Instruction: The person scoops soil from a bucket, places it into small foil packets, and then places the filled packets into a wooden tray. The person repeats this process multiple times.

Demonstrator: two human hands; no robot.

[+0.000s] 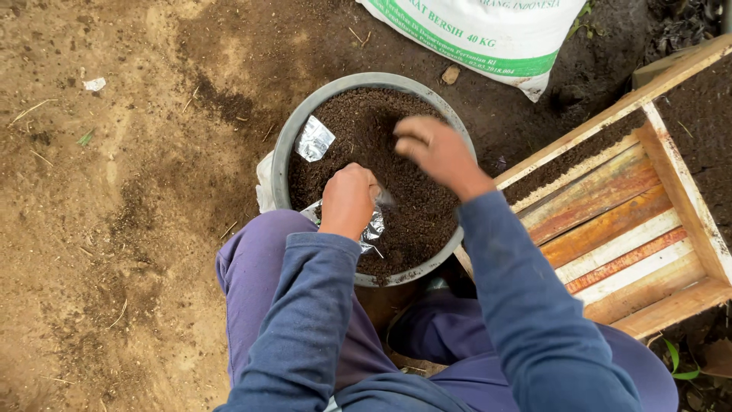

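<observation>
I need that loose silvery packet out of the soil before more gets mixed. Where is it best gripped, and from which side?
Probably by its raised upper corner, coming from above on the basin's left side. The silvery packet lies crumpled and nearly flat on the dark soil by the left rim, so a pinch on that free edge avoids digging. The right hand is blurred over the soil to its right.

We count one grey basin (284, 145) of dark soil, two silvery foil packets (313, 139) (373, 229), one white sack (488, 34), one wooden slatted crate (633, 229), and our two hands (348, 200) (436, 152).
</observation>
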